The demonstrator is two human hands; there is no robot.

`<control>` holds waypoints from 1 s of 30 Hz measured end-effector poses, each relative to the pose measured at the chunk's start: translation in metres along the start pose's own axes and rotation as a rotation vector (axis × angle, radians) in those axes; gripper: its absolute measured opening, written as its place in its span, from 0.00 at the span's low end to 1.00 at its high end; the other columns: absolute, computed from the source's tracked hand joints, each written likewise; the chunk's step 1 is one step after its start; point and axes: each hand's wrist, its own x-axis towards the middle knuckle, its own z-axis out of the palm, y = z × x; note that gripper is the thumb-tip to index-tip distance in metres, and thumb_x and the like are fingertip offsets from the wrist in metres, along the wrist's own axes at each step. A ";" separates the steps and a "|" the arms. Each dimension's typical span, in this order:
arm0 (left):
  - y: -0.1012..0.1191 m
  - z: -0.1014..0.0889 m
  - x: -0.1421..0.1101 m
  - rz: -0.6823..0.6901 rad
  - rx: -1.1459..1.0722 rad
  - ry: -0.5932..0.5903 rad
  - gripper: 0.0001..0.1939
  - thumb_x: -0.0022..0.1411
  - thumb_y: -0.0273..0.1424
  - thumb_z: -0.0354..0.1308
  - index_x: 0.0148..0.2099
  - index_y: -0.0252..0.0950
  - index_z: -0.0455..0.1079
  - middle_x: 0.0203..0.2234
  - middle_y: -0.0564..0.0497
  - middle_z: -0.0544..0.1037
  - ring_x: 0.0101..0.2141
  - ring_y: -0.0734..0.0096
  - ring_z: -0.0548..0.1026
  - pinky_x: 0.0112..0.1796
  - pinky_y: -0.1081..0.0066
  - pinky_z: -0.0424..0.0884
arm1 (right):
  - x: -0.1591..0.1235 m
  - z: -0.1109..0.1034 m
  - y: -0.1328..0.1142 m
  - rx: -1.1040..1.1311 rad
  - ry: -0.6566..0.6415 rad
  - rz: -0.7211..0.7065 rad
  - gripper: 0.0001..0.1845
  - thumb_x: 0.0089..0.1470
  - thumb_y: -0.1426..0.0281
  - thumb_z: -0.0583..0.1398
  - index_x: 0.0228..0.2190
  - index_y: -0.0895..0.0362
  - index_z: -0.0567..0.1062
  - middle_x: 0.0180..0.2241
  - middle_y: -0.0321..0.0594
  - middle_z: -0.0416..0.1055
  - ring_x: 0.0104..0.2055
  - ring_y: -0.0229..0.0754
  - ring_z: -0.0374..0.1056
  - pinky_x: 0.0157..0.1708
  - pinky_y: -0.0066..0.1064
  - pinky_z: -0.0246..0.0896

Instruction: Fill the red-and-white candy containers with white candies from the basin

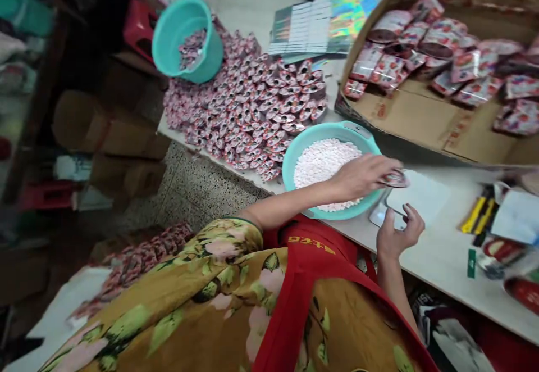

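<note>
My right grip (398,234) is half-curled, thumb and fingers apart, nothing visible in it, near the white pad (425,192). My left arm reaches across the pellet bowl (290,172); left grip (366,172), palm down, pinches a packet (398,179) just right of its rim. More packets (252,108) crowd the counter (448,237) beyond.

From here a pale light, its source out of sight but perhaps overhead, brightens the tabletop (438,251), flares rainbow-like off the shiny sheets (351,4) and glints on the pouches (478,63), while the left side sinks into blurry gloom and the carton (379,119) bows near the edge.
</note>
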 end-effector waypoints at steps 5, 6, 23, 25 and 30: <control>-0.089 -0.089 -0.193 -0.422 -0.037 0.133 0.16 0.65 0.38 0.63 0.52 0.40 0.69 0.46 0.47 0.78 0.45 0.61 0.76 0.46 0.61 0.73 | -0.030 0.022 -0.096 0.287 -0.279 -0.385 0.13 0.57 0.70 0.64 0.45 0.54 0.75 0.40 0.45 0.77 0.41 0.44 0.75 0.38 0.37 0.73; -0.105 -0.089 -0.224 -0.506 -0.021 0.107 0.15 0.64 0.38 0.63 0.51 0.40 0.70 0.46 0.47 0.78 0.46 0.60 0.75 0.47 0.60 0.72 | -0.039 0.026 -0.114 0.364 -0.389 -0.472 0.12 0.57 0.72 0.64 0.45 0.53 0.75 0.39 0.43 0.78 0.41 0.42 0.76 0.39 0.36 0.74; -0.187 0.078 -0.268 -0.768 0.158 0.353 0.27 0.68 0.46 0.53 0.62 0.36 0.69 0.52 0.33 0.72 0.50 0.49 0.72 0.55 0.52 0.68 | 0.024 0.157 -0.123 -0.622 -0.971 -0.078 0.14 0.59 0.64 0.60 0.42 0.57 0.82 0.42 0.47 0.79 0.43 0.49 0.72 0.44 0.37 0.62; -0.190 0.081 -0.277 -0.784 0.103 0.424 0.29 0.67 0.49 0.54 0.62 0.37 0.68 0.55 0.33 0.71 0.53 0.50 0.72 0.58 0.52 0.66 | 0.024 0.152 -0.120 -0.499 -0.877 -0.033 0.14 0.58 0.62 0.62 0.42 0.57 0.82 0.40 0.45 0.80 0.41 0.46 0.71 0.43 0.36 0.61; -0.189 0.084 -0.290 -0.811 0.020 0.502 0.30 0.66 0.46 0.58 0.63 0.34 0.65 0.58 0.33 0.68 0.59 0.51 0.68 0.61 0.53 0.63 | 0.006 0.144 -0.140 -0.143 -0.696 -0.165 0.16 0.58 0.58 0.63 0.38 0.58 0.80 0.37 0.43 0.79 0.38 0.44 0.68 0.42 0.37 0.63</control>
